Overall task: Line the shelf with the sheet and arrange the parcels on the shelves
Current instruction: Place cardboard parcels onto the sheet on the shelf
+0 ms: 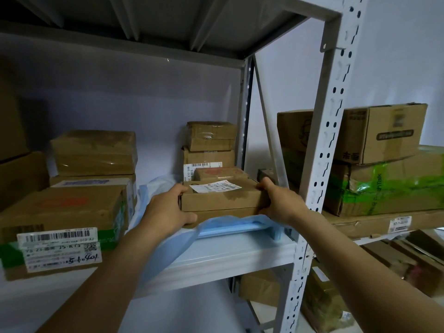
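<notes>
Cardboard-brown and flat, the parcel [222,197] is sitting between the person's two hands at the right end of the shelf [228,255], close to the white perforated upright [319,164]. It is resting on another flat box [225,216] of the same brown, and that lower box is lying on the pale blue sheet [168,239]. The left hand [165,210] is gripping the parcel's left end, fingers curled over the top corner and thumb hooking along the lower box's front edge. The right hand [280,200] is clamping the opposite end, fingers wrapping over the top right corner while the thumb is pressing at the right end of the stack, near its bottom. A white shipping label [215,187] is facing up on the parcel's lid, lying between the two sets of fingers.

The sheet is spreading under the stack and is spilling over the shelf's front lip, hanging down in a loose fold beneath the left forearm. Behind the held parcel, more boxes are standing stacked against the back wall [210,145]. To the left, a large carton with green tape [62,224] and barcode stickers is occupying the shelf, with further parcels piled behind it [93,152]. Beyond the upright, on the neighbouring rack, big cartons [384,164] are stacking up, one wrapped in green plastic tape.
</notes>
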